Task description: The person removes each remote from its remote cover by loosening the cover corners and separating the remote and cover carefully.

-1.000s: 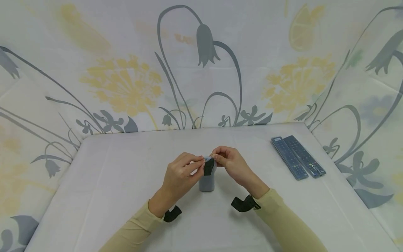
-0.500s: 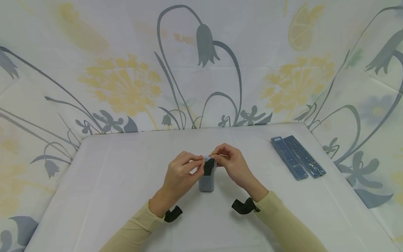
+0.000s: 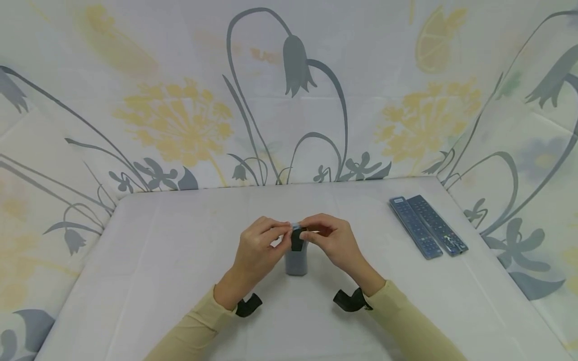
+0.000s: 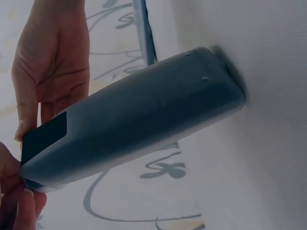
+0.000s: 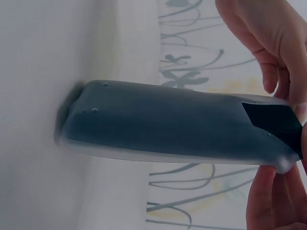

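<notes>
A remote control (image 4: 45, 135) stands on end on the white table, wrapped in a translucent grey-blue silicone cover (image 3: 296, 264). Its black body shows bare near the top, where the cover's edge lies open. My left hand (image 3: 258, 245) pinches the cover's upper left corner between thumb and fingers. On the other side, my right hand (image 3: 336, 242) pinches the upper right part, thumb over the black area and index finger at the top edge. In the right wrist view, the fingers (image 5: 276, 201) of my right hand lie behind the cover's top corner. Fingertips hide part of the top rim.
Two more remote controls, a left one (image 3: 415, 227) and a right one (image 3: 437, 224), lie side by side at the back right of the table (image 3: 180, 260). Behind stands a flower-patterned curtain (image 3: 271, 115). Black straps (image 3: 349, 301) hang at both wrists.
My right hand has shifted slightly, its thumb moving from the upper right corner leftward over the black area. The left hand and the standing remote control stay almost in place.
</notes>
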A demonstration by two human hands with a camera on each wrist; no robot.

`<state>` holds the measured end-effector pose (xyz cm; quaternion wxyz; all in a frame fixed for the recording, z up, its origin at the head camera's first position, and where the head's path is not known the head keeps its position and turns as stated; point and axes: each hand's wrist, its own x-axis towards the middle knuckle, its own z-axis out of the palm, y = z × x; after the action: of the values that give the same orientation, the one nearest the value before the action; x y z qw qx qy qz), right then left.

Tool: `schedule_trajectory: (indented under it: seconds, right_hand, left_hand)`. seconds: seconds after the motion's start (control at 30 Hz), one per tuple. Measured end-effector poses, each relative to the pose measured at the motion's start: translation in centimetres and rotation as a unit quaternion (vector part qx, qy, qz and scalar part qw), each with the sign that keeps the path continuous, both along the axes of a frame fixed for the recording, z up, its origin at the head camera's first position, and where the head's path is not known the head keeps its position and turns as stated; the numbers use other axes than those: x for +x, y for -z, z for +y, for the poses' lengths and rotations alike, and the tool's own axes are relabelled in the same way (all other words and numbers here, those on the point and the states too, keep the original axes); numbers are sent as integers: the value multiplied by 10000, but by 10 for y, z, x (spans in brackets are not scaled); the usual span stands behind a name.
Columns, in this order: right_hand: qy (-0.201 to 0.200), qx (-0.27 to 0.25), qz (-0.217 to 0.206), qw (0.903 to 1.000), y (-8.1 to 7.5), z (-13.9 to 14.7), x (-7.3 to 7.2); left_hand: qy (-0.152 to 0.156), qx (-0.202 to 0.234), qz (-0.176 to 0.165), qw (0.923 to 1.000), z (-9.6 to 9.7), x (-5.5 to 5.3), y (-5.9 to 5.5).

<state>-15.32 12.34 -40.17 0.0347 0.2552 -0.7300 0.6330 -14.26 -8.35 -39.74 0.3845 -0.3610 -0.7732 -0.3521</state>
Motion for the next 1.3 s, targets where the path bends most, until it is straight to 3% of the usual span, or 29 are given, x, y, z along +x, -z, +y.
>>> schedule_trajectory:
  seconds: [0.17,0.3,0.57,0.87,1.03,1.3]
  right_hand:
    - [149,25,-32,9999,0,-1,1]
    - [240,46,12,9997,0,-1,2]
    - [202,6,50,9998,1,1,2]
    - [84,-15,-4,10000,3,1,3]
    - [33,-57,-12,10000,4,1,3]
    - [-89,-65,-68,9999,4,2,1]
  left_hand:
    - [-76,188,-326,9993,-1,-2,1]
    - [-17,614,-914,9939,0,-1,2]
    - [116,1215,-1765,9767,0,0,1]
    - [67,1688,-2687,9483,-2,2,2]
    - [81,1879,-3005,9350,-3,2,3]
    - [303,1775,-3196,9303,-9,-2,3]
